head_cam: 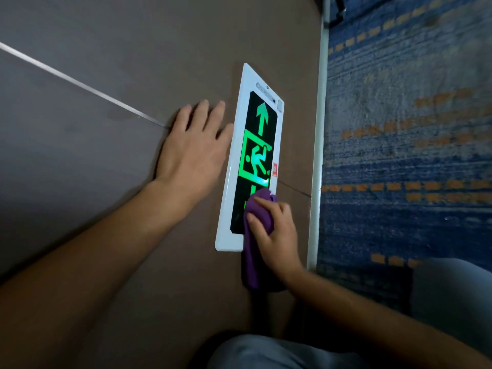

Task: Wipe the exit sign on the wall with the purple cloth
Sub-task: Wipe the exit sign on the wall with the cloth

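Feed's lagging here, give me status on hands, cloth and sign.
Right hand gripping purple cloth, pressed on near end of exit sign. Left hand flat on wall beside sign. Nothing in the way.

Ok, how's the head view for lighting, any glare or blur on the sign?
Head view: dim overall; the exit sign is lit green, with a bright glare spot just above the purple cloth; the left hand fingertips look slightly soft; wide-angle bending at the edges.

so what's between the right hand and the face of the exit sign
The purple cloth: in the head view the right hand presses it onto the near end of the exit sign, with no skin visibly touching the sign.
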Demonstrator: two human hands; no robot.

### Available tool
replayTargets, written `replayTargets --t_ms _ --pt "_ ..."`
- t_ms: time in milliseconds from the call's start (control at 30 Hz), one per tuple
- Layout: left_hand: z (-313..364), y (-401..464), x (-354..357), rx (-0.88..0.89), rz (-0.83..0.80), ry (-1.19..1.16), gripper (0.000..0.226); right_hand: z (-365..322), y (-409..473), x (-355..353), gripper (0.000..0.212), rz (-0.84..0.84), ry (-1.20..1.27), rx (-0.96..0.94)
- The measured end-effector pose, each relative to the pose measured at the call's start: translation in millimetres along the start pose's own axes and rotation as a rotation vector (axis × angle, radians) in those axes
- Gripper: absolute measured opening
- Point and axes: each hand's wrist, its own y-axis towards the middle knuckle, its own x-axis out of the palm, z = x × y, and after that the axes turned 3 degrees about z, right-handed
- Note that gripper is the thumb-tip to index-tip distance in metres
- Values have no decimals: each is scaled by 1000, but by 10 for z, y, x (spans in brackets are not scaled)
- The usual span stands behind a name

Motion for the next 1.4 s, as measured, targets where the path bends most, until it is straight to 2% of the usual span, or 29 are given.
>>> replayTargets --t_ms 133,267,467,567,700,867,967,1133,1400 --pt "31 1 69 -12 4 21 53 -97 98 6 40 -14 9 -72" --pt "43 -11 75 -66 50 32 57 -311 850 29 36 48 -134 -233" --pt "79 6 62 -116 65 -38 50 -348 1901 -68 36 164 -336 -334" --pt "58 61 45 -130 87 -107 47 -372 2315 -71 37 204 -339 -279" --pt "63 87 41 -127 86 -127 46 -340 2710 -174 40 197 -289 -39" --pt "55 90 26 -120 55 -114 48 -135 2359 -117 37 164 -272 -10" --pt "61 90 3 -123 44 -117 45 31 1974 -94 35 196 -289 44" --pt "58 90 -20 -123 11 -101 45 153 1389 -108 36 125 -257 168" --pt "47 73 -40 -120 33 -119 57 -140 738 -198 37 -29 -211 -81"
